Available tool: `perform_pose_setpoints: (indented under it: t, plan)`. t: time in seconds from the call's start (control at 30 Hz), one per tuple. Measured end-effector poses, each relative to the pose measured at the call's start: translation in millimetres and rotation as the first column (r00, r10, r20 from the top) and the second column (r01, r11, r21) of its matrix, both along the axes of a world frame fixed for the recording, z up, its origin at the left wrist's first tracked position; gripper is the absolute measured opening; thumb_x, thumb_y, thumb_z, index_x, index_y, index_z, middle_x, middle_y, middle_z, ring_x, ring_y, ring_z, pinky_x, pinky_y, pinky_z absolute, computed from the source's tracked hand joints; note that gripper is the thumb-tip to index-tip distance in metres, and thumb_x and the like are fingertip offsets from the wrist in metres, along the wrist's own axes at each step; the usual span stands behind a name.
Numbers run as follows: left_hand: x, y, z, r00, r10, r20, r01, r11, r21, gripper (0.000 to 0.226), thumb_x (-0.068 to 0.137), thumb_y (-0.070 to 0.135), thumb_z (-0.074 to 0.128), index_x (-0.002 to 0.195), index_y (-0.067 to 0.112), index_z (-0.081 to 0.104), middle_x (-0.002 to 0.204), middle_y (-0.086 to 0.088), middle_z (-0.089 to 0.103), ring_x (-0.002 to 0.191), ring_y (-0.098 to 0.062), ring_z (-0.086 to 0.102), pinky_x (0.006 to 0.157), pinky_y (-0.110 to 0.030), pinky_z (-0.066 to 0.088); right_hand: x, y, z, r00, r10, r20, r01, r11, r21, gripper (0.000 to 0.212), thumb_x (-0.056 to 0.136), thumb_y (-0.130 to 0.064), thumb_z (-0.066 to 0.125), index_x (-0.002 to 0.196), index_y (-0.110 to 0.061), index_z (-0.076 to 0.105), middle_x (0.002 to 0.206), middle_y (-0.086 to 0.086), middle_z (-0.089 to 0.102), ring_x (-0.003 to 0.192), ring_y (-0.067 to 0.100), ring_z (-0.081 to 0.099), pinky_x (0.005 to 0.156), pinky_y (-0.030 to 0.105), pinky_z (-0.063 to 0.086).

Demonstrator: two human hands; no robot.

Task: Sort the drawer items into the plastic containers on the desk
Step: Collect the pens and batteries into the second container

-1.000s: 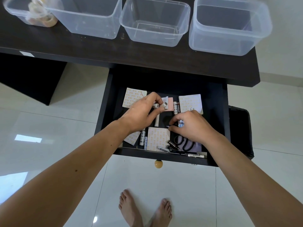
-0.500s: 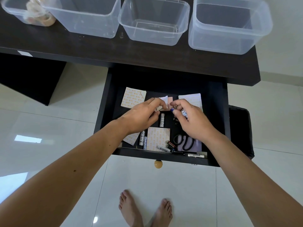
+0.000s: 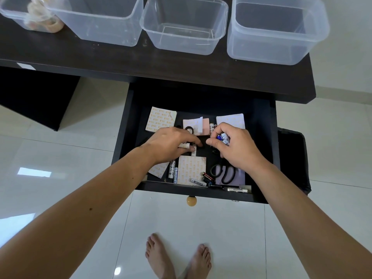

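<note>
Bare feet [image 3: 178, 256] on white tile at frame bottom; both forearms reach fwd into an open black drawer [image 3: 261, 141] w/ a round wooden knob [image 3: 191, 200]. Along the drawer's near edge: a white "TEKNOX" battery [image 3: 198, 181], a black/red battery [image 3: 207, 176], black-handled scissors [image 3: 223, 173] on a lilac pad, and two slim white batteries [image 3: 172, 169] lying just left of a patterned sticky-note pad [image 3: 191, 169]. Left hand [image 3: 171, 144], palm down, fingers curled over white batteries [image 3: 186, 146] mid-drawer, gripping them. Right hand [image 3: 235, 148] is closed round a cluster of small blue-white batteries [image 3: 223, 137], thumb and forefinger pinched at its left side. Beyond the hands: another patterned pad [image 3: 160, 119] at far left, a pink pad [image 3: 205, 127] w/ a white sheet over it at centre, a pale pad [image 3: 230, 120] at far right. On the dark desk [image 3: 141, 63] above, four clear plastic containers in a row: far-left tub [image 3: 18, 19] holds tape rolls [image 3: 43, 21]; next tub [image 3: 104, 25], centre tub [image 3: 184, 31] and right tub [image 3: 275, 37] show no contents.
</note>
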State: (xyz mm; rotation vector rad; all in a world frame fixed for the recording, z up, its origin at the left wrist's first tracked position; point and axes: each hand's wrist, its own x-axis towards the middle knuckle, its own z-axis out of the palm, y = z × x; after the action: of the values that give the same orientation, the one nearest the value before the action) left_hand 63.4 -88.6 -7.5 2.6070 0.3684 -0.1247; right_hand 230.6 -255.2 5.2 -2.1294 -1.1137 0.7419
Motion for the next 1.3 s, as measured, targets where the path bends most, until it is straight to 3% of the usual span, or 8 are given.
perform_pose_setpoints:
  t: [0.2, 0.3, 0.43, 0.57, 0.77, 0.93, 1.17, 1.3]
  plan:
    - [-2, 2, -1, 0.993, -0.063, -0.099, 0.061, 0.998, -0.019, 0.038, 0.100, 0.022, 0.070, 0.133, 0.041, 0.065, 0.124, 0.016, 0.068, 0.120, -0.011, 0.063, 0.099, -0.037, 0.055, 3, -4, -1, 0.999, -0.049, 0.008, 0.049, 0.999, -0.002, 0.017, 0.085, -0.037, 0.087, 0.083, -0.027, 0.074, 0.084, -0.018, 0.069, 0.078, -0.001, 0.063, 0.070, 0.021, 0.048]
    - [-1, 0, -2, 0.991, -0.070, -0.115, 0.073, 0.997, 0.018, 0.042, 0.098, 0.014, 0.069, 0.132, 0.038, 0.065, 0.129, 0.015, 0.067, 0.120, -0.012, 0.062, 0.098, -0.036, 0.054, 4, -4, -2, 0.998, -0.064, 0.005, 0.064, 0.997, -0.031, 0.016, 0.084, -0.036, 0.089, 0.084, -0.024, 0.077, 0.087, -0.021, 0.068, 0.080, -0.002, 0.062, 0.076, 0.027, 0.050]
    - [-1, 1, -2, 0.997, -0.036, -0.072, 0.033, 0.998, -0.044, 0.021, 0.100, 0.028, 0.071, 0.121, 0.031, 0.069, 0.119, 0.013, 0.069, 0.108, -0.014, 0.065, 0.090, -0.035, 0.054, 6, -4, -3, 0.998, -0.042, 0.048, 0.044, 0.998, -0.045, 0.014, 0.082, -0.034, 0.090, 0.084, -0.026, 0.078, 0.092, -0.012, 0.069, 0.082, 0.009, 0.064, 0.079, 0.035, 0.056]
    - [-4, 1, 0, 0.998, 0.056, -0.019, -0.058, 0.988, -0.143, 0.019, 0.101, 0.035, 0.070, 0.119, 0.031, 0.066, 0.119, 0.013, 0.071, 0.108, -0.012, 0.065, 0.094, -0.039, 0.055, 7, -3, -3, 0.993, -0.015, 0.114, 0.027, 0.994, -0.106, 0.014, 0.082, -0.035, 0.090, 0.090, -0.028, 0.080, 0.096, -0.009, 0.072, 0.092, 0.015, 0.066, 0.084, 0.037, 0.057]
    - [-1, -2, 5, 0.982, 0.182, 0.049, -0.163, 0.951, -0.264, 0.023, 0.105, 0.031, 0.064, 0.125, 0.020, 0.064, 0.120, 0.005, 0.065, 0.084, -0.005, 0.059, 0.076, -0.022, 0.046, 7, -1, -4, 0.982, 0.044, 0.181, -0.006, 0.979, -0.203, 0.016, 0.088, -0.037, 0.084, 0.099, -0.025, 0.083, 0.099, -0.004, 0.069, 0.097, 0.022, 0.065, 0.085, 0.042, 0.057]
    - [-1, 0, 3, 0.978, 0.195, 0.073, -0.172, 0.954, -0.248, 0.024, 0.105, 0.035, 0.062, 0.125, 0.022, 0.064, 0.118, 0.011, 0.050, 0.103, -0.016, 0.060, 0.088, -0.031, 0.052, 2, 3, -4, 0.952, 0.163, 0.258, -0.094, 0.962, -0.258, 0.015, 0.096, -0.037, 0.075, 0.100, -0.023, 0.079, 0.100, -0.006, 0.057, 0.096, 0.020, 0.059, 0.078, 0.036, 0.050]
    - [-2, -2, 8, 0.978, 0.204, 0.040, -0.187, 0.947, -0.263, 0.028, 0.109, 0.029, 0.055, 0.137, 0.024, 0.049, 0.129, 0.000, 0.065, 0.104, -0.019, 0.064, 0.090, -0.045, 0.057, 1, -1, 1, 0.989, 0.074, 0.131, -0.067, 0.996, -0.055, 0.007, 0.104, -0.032, 0.065, 0.109, -0.027, 0.064, 0.102, -0.010, 0.069, 0.092, 0.013, 0.065, 0.078, 0.031, 0.053]
    - [-4, -6, 8, 0.986, 0.125, 0.108, -0.098, 0.968, -0.232, 0.033, 0.110, 0.026, 0.052, 0.141, 0.035, 0.053, 0.132, 0.004, 0.062, 0.107, -0.014, 0.062, 0.088, -0.031, 0.052, 8, -3, 2, 0.992, 0.005, 0.122, -0.013, 0.998, 0.057, 0.028, 0.106, -0.022, 0.060, 0.133, -0.029, 0.068, 0.104, -0.011, 0.068, 0.083, -0.003, 0.061, 0.074, 0.005, 0.041]
